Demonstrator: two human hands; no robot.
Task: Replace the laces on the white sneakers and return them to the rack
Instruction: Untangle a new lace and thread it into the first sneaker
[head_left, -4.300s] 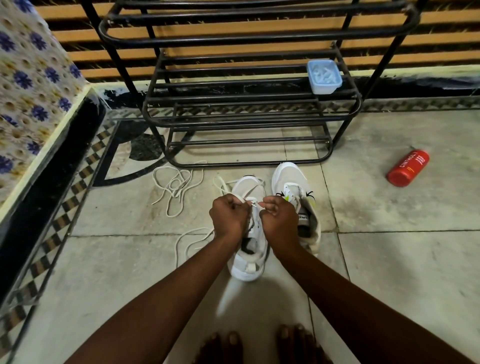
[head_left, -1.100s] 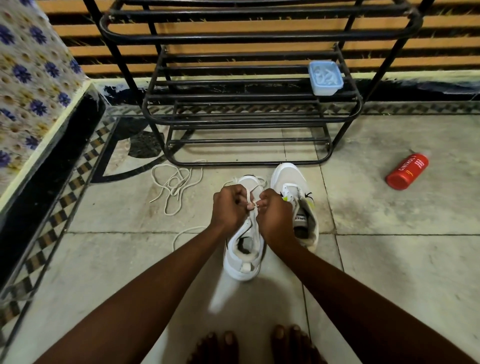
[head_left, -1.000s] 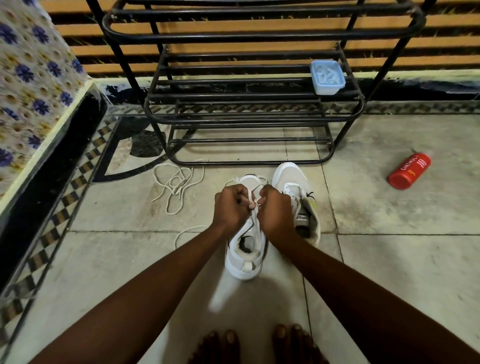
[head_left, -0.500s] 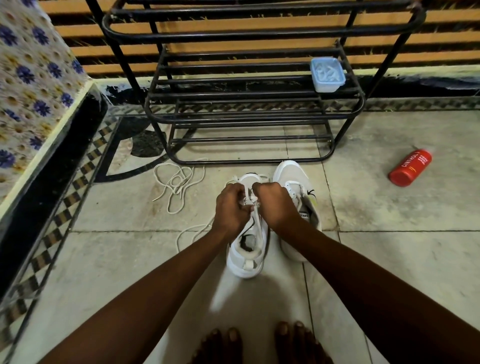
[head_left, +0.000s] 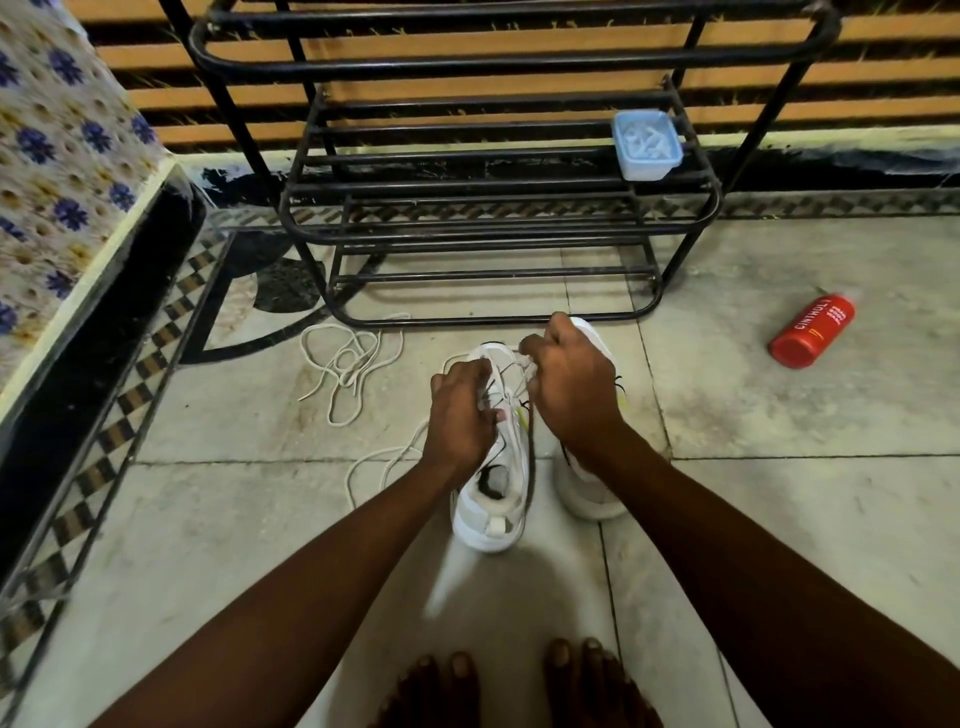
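Observation:
Two white sneakers stand side by side on the tiled floor before the black metal rack (head_left: 488, 234). My left hand (head_left: 460, 415) grips the left sneaker (head_left: 493, 499) at its lacing, fingers curled round lace and upper. My right hand (head_left: 569, 387) pinches the white lace (head_left: 511, 371) near the toe end of that shoe and covers most of the right sneaker (head_left: 589, 491). A loose end of the lace trails onto the floor at the left (head_left: 374, 467). A second, loose white lace (head_left: 348, 364) lies in a tangle near the rack's foot.
A pale blue plastic box (head_left: 647, 143) sits on the rack's middle shelf at the right. A red bottle (head_left: 813, 330) lies on the floor to the right. A flowered bed edge (head_left: 57, 171) runs along the left. My bare toes (head_left: 514, 686) show at the bottom.
Both hands have shifted forward along the left sneaker toward its toe. My right hand has moved furthest, up and away from the left hand, drawing the lace with it.

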